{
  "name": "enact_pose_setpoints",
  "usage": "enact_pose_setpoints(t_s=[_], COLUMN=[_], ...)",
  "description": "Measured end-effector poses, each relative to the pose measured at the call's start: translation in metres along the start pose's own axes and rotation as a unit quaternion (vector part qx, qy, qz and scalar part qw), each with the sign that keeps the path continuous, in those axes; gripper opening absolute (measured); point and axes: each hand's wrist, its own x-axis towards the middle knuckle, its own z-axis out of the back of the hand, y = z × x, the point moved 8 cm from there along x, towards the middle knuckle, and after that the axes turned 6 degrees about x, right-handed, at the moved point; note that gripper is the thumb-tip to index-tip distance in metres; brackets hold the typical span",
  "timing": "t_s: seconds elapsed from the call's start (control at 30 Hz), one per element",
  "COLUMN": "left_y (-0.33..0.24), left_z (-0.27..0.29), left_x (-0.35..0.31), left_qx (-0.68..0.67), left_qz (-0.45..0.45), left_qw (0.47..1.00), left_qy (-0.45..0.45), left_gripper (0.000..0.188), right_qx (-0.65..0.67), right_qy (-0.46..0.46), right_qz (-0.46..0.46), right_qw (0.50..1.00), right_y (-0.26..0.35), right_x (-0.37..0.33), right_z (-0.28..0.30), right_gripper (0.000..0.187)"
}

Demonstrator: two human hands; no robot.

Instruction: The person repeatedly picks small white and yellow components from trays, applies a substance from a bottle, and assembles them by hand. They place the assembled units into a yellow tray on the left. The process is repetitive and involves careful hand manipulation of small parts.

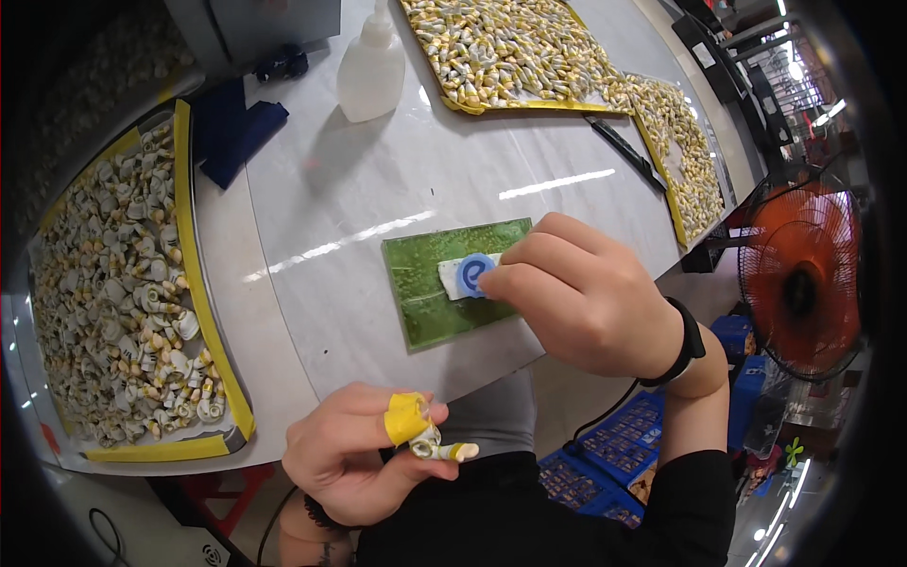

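Observation:
My left hand (354, 454) pinches a small white-and-cream moulded piece (442, 448) with a yellow band, much like those in the trays. Yellow tape (406, 419) wraps one of its fingers. Over a green rectangular plate (425, 321), my right hand (586, 293) has thumb and fingers closed at the edge of a round light-blue disc (473, 275) with a dark blue curl on it. Under the disc lies a small white pad (448, 280), partly covered by disc and fingers. The plate rests on the grey-white table (350, 321) near its front edge.
A yellow-edged tray (185, 227) full of small pieces stands at left, another (529, 106) at the back, and a third (657, 180) at right. A squeeze bottle (371, 71), dark blue cloth (241, 142) and black knife-like tool (624, 151) are nearby. An orange fan (803, 283) stands right.

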Motion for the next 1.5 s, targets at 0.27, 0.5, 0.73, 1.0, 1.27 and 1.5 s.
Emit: enact_pose_setpoints(t_s=[0.27, 0.5, 0.73, 1.0, 1.27, 1.5], left_y=[-0.007, -0.017, -0.025, -0.028, -0.03, -0.033], left_z=[-0.001, -0.012, -0.02, -0.017, -0.019, -0.011], left_x=[-0.003, -0.004, 0.001, 0.0, 0.004, -0.003], left_qx=[-0.029, 0.062, 0.097, 0.123, 0.13, 0.165], left_qz=[-0.02, -0.063, -0.095, -0.088, -0.084, -0.108], left_qw=[0.999, 0.993, 0.986, 0.985, 0.982, 0.98], left_qy=[0.017, 0.079, 0.098, 0.089, 0.111, 0.027], left_gripper=[0.03, 0.041, 0.044, 0.037, 0.037, 0.038], right_qx=[0.235, 0.437, 0.427, 0.457, 0.427, 0.345], right_qy=[-0.156, -0.18, -0.186, -0.184, -0.193, -0.218], right_qz=[-0.064, -0.02, 0.011, 0.021, 0.014, 0.013], right_qw=[0.957, 0.881, 0.885, 0.87, 0.883, 0.913], right_y=[0.012, 0.032, 0.037, 0.04, 0.04, 0.046], right_x=[-0.015, -0.025, -0.025, -0.023, -0.026, -0.032], right_z=[0.027, 0.019, 0.013, 0.008, 0.01, 0.011], right_gripper=[0.023, 0.02, 0.011, 0.006, 0.008, 0.014])
